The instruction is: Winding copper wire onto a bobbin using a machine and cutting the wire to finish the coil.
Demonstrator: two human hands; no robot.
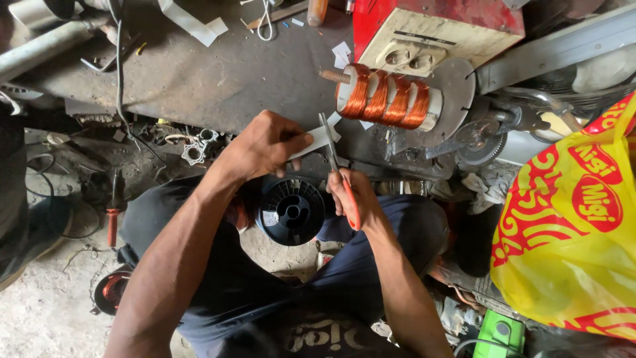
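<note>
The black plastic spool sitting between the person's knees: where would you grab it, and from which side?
Probably by the rim of the round black plastic spool, coming straight down from above. Its flat flange faces up with the hollow centre showing, so the outer edge is free on the near side. The left hand, holding a pale paper strip, and the right hand with red-handled scissors crowd the far side.
</note>
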